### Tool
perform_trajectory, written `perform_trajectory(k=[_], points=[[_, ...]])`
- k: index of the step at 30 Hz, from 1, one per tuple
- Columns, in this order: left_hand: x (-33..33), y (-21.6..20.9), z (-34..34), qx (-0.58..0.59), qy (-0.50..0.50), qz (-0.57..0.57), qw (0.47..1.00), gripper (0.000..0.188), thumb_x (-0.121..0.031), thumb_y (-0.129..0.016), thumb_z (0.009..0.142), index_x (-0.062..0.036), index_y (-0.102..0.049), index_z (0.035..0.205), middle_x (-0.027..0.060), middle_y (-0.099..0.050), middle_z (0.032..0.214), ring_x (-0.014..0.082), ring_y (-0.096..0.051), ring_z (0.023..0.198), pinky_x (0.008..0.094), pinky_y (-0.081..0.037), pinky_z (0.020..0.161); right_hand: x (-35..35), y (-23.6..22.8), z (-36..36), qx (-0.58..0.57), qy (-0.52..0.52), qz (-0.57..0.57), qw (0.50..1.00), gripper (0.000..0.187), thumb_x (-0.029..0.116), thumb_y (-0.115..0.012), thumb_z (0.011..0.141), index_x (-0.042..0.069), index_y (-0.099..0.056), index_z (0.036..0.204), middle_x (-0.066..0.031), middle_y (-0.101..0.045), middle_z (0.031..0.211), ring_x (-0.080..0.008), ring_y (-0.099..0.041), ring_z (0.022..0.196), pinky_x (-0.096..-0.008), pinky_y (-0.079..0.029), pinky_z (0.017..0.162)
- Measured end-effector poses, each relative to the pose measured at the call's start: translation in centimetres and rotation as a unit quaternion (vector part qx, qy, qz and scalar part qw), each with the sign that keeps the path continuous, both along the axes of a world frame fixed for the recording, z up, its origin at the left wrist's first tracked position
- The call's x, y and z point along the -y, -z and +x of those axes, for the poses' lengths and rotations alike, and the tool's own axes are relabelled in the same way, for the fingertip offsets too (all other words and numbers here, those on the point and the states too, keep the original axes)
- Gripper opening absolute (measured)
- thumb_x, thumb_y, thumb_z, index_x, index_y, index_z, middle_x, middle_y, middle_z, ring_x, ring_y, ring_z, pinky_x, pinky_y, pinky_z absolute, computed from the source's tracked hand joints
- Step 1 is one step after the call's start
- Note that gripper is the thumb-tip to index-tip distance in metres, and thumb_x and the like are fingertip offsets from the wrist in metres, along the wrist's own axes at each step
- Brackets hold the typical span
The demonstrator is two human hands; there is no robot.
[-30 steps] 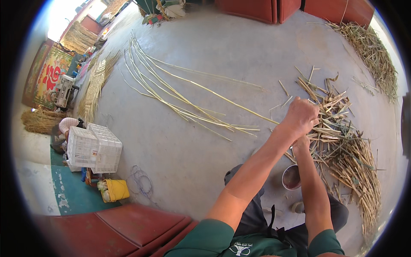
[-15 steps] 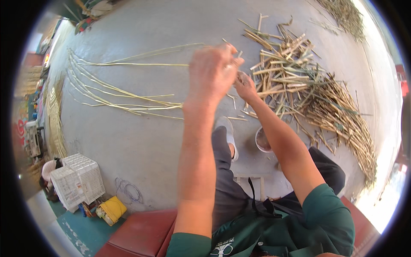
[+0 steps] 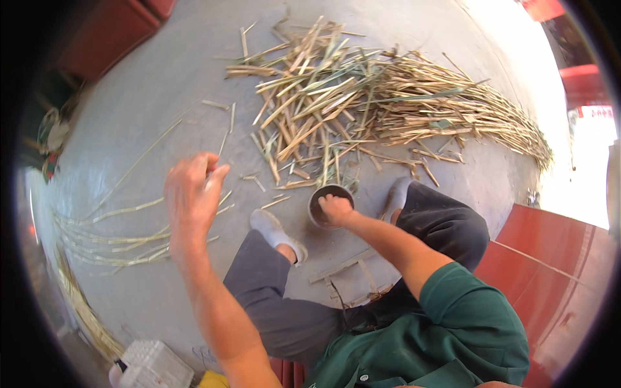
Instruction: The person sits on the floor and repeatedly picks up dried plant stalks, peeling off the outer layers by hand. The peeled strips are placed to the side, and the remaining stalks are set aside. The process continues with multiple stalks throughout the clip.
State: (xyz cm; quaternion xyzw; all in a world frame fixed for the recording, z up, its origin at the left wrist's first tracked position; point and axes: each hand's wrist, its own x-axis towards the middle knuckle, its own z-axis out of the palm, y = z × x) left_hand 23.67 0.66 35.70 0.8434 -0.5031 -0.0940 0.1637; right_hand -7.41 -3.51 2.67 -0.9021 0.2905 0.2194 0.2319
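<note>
Left hand (image 3: 191, 194) raised over the floor (image 3: 162, 97), fingers pinched on a thin cane strip (image 3: 129, 171) trailing far-left toward the strips (image 3: 103, 226). Right hand (image 3: 336, 208) dips curled fingers into the small pot (image 3: 326, 194) between the shoes; grasp unclear. Husk pile (image 3: 388, 103) lies far right. Best keep the strip taut, steady while dipping

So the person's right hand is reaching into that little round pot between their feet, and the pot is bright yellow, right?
Not quite. The right hand is at the small round pot between the grey shoes, but the head view shows the pot as dark with a pale rim, not bright yellow.
</note>
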Motion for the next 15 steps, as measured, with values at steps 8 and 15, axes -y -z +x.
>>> perform_trajectory(k=[8,15], points=[[3.6,1.3,-3.9,-0.007,0.056,0.065,0.996,0.02,-0.013,-0.075,0.081,-0.0029,-0.07,0.098,0.0108,-0.069,0.089,0.0287,-0.062,0.088,0.0414,-0.047,0.082,1.3,1.7,2.0,0.052,0.18,0.184,0.965,0.021,0.026,-0.064,0.086,0.009,-0.072,0.096,-0.0202,-0.071,0.098,-0.0387,-0.069,0.095,-0.0484,-0.055,0.08],[6.2,2.7,-4.9,-0.02,0.122,0.062,0.99,0.021,-0.012,-0.078,0.078,-0.001,-0.07,0.095,0.0133,-0.07,0.087,0.0284,-0.066,0.082,0.0403,-0.05,0.078,15.1,-3.6,-0.4,0.181,0.502,0.012,0.846,0.02,0.024,-0.06,0.088,0.006,-0.065,0.094,-0.0204,-0.07,0.097,-0.0409,-0.067,0.095,-0.0506,-0.053,0.081]])
